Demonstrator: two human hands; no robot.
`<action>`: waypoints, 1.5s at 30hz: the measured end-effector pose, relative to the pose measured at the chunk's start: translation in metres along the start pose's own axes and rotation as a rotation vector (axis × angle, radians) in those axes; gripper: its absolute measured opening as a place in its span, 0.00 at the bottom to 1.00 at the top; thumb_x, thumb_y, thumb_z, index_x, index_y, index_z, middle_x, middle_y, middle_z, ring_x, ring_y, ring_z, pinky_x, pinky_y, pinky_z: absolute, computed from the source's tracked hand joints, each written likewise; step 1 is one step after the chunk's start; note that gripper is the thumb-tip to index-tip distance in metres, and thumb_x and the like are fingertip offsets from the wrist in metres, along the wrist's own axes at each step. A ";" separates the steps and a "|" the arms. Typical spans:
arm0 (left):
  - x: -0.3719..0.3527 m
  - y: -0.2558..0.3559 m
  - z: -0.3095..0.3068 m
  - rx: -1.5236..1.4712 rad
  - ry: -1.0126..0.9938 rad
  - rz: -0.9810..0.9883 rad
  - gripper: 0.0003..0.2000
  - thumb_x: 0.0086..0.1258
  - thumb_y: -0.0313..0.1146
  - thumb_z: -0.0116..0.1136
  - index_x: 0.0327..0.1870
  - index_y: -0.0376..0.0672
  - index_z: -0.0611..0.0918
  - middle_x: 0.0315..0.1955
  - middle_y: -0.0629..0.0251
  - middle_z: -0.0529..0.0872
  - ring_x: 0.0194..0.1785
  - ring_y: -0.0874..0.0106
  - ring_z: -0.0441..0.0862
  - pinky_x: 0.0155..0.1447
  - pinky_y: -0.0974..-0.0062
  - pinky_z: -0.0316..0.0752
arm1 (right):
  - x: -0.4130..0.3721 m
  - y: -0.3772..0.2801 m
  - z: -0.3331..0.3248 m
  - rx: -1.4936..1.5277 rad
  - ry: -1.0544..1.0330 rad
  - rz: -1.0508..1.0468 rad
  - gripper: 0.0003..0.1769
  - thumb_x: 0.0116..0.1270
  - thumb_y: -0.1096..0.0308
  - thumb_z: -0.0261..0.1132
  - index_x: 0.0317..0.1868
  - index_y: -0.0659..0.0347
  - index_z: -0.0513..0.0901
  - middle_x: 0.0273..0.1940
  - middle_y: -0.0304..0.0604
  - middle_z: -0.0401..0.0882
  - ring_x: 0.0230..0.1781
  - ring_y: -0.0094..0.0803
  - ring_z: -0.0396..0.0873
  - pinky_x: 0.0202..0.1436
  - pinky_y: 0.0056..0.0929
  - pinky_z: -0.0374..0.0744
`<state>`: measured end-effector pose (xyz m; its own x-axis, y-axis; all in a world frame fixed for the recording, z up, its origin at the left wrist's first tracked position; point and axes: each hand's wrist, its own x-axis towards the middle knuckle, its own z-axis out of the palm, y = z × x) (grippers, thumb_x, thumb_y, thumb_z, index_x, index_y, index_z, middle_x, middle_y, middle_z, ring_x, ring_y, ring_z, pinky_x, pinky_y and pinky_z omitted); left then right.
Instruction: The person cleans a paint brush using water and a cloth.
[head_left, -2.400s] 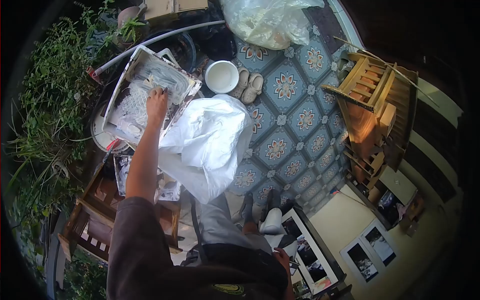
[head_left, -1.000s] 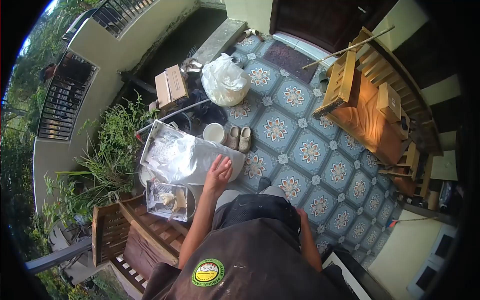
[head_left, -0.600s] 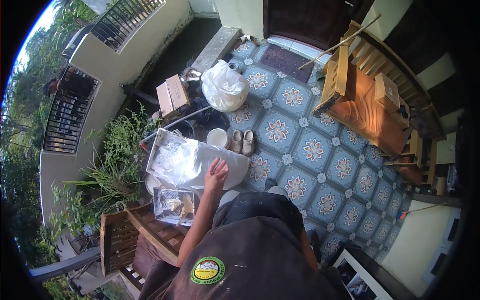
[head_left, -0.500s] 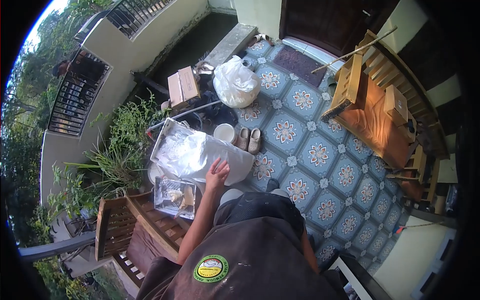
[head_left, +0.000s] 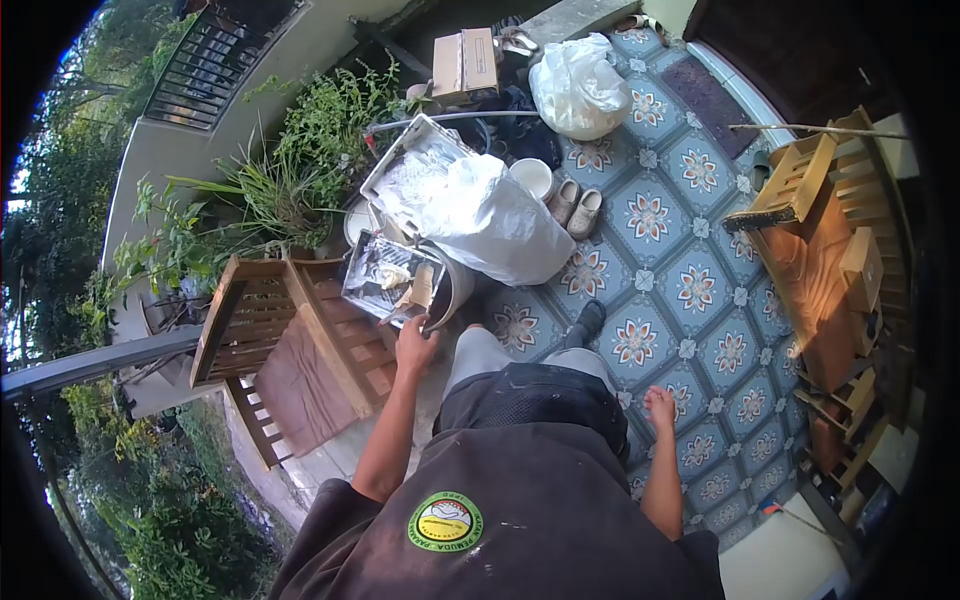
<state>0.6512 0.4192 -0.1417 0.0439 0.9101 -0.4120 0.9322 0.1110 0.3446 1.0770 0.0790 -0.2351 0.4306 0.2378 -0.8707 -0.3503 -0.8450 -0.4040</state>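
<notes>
My left hand (head_left: pixel 415 345) is at the near edge of a small tray (head_left: pixel 357 290), its fingers curled; what they grip at the edge is hard to make out. In the tray lie a whitish lump (head_left: pixel 393 274) and a torn piece of brown cardboard (head_left: pixel 420 288). The tray rests over a pale bucket (head_left: pixel 460 285). My right hand (head_left: pixel 660 405) hangs above the tiled floor beside my leg, fingers loosely bent, with nothing visible in it.
White plastic sheeting (head_left: pixel 505 225) spills from a larger crate (head_left: pixel 415 165). Beyond are a white tub (head_left: pixel 532 178), clogs (head_left: pixel 577 207), a stuffed plastic bag (head_left: pixel 580 88) and a cardboard box (head_left: pixel 465 65). Wooden chairs flank me, left (head_left: pixel 310 350) and right (head_left: pixel 815 270); plants (head_left: pixel 320 140) line the wall.
My left hand, raised with fingers spread before, has come down to the edge of the small tray. My right hand has come into view. The camera view has turned left.
</notes>
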 end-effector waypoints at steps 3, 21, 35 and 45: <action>0.006 -0.060 -0.009 0.243 -0.183 -0.105 0.21 0.53 0.41 0.59 0.50 0.47 0.76 0.47 0.55 0.78 0.54 0.60 0.74 0.56 0.59 0.67 | -0.018 -0.001 0.028 0.049 0.113 -0.025 0.15 0.60 0.61 0.57 0.48 0.51 0.76 0.32 0.30 0.77 0.26 0.18 0.73 0.23 0.25 0.70; 0.048 -0.322 -0.037 -0.118 0.281 -0.462 0.40 0.51 0.50 0.62 0.65 0.41 0.61 0.63 0.45 0.60 0.64 0.52 0.61 0.65 0.59 0.59 | -0.176 0.168 0.198 -0.368 0.190 -0.367 0.13 0.62 0.67 0.56 0.46 0.61 0.77 0.36 0.39 0.80 0.34 0.26 0.77 0.39 0.24 0.74; 0.049 -0.345 -0.010 0.017 0.065 -0.447 0.50 0.47 0.52 0.63 0.70 0.46 0.48 0.69 0.46 0.43 0.71 0.49 0.42 0.71 0.57 0.45 | -0.179 -0.005 0.278 -0.021 -0.034 -0.260 0.14 0.62 0.74 0.56 0.49 0.64 0.75 0.33 0.39 0.79 0.31 0.23 0.76 0.37 0.19 0.74; -0.043 -0.338 0.019 -0.072 0.019 -0.209 0.41 0.52 0.45 0.61 0.68 0.45 0.56 0.67 0.43 0.47 0.69 0.45 0.46 0.69 0.56 0.50 | -0.164 0.027 0.302 0.179 -0.140 -0.286 0.15 0.61 0.76 0.55 0.49 0.64 0.74 0.42 0.41 0.78 0.41 0.25 0.76 0.47 0.21 0.74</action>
<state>0.3408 0.3349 -0.2562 -0.1552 0.8716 -0.4650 0.8921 0.3259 0.3130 0.7456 0.1614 -0.1878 0.4189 0.5262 -0.7400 -0.3771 -0.6406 -0.6689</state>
